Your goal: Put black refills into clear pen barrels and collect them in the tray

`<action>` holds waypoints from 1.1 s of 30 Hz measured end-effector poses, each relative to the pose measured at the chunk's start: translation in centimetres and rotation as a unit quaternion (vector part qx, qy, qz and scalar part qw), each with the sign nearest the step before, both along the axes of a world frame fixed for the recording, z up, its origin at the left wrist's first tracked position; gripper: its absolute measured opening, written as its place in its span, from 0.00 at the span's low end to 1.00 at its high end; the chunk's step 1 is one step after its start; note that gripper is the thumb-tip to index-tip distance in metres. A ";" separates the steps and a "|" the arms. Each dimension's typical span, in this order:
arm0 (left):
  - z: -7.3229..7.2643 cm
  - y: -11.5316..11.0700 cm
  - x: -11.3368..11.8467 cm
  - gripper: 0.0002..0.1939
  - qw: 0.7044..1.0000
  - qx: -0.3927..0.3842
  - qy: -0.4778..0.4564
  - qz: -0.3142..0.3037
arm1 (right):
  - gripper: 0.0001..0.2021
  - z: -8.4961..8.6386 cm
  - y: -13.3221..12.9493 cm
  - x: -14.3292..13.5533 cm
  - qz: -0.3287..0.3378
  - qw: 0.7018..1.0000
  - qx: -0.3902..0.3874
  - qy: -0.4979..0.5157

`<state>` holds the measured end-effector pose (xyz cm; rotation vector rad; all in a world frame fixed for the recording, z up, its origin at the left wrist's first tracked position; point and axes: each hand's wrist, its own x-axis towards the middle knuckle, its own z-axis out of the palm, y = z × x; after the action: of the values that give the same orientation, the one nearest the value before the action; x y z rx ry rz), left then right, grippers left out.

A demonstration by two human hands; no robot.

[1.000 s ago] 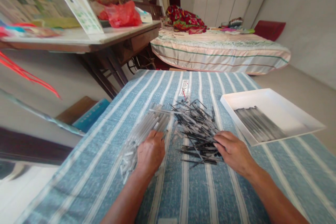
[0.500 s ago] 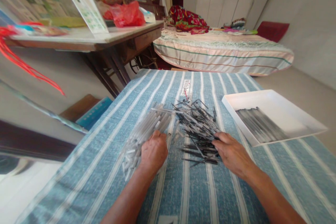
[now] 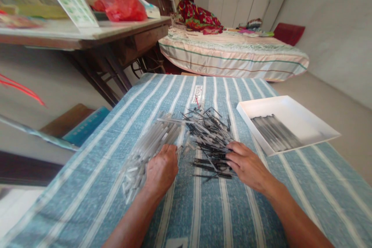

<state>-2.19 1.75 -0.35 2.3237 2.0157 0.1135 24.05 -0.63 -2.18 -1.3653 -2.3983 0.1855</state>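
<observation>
My left hand (image 3: 162,166) is closed beside a pile of translucent whitish tubes (image 3: 158,135); a small tube end pokes out by its fingertips. Near the right edge of a heap of thin black sticks (image 3: 212,135), my right hand (image 3: 245,162) has its fingers bent at the sticks, and whether it grips one is too small to tell. A few small clear pieces (image 3: 189,145) lie between the two piles. To the right stands a shallow white box (image 3: 310,124) with a row of dark-tipped tubes (image 3: 274,131) in it.
Blue striped cloth (image 3: 110,209) covers the table. At the left is a wooden desk (image 3: 116,33) with a red plastic bag (image 3: 124,6). A blue box (image 3: 85,128) sits low beside the table. Behind stands a bed (image 3: 232,54).
The whole view has shifted, so the table, piles and box appear further left. Both hands keep nearly the same places at the piles.
</observation>
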 end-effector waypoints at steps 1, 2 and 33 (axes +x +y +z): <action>-0.1 0.0 0.0 0.10 1.000 0.015 -0.026 -0.003 | 0.07 0.1 -0.1 0.0 0.013 1.000 -0.003 0.003; -0.2 -0.1 -0.1 0.11 0.998 0.032 -0.056 -0.010 | 0.06 0.3 -0.2 0.0 0.026 1.000 -0.010 0.002; 0.3 -2.1 1.7 0.13 0.956 0.050 -0.196 -0.214 | 0.13 0.9 0.0 2.2 0.048 0.995 0.055 0.065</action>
<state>-0.49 -0.36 -0.10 2.4879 1.3253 0.6066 26.28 -0.62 -1.31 -1.1538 -2.3316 0.1588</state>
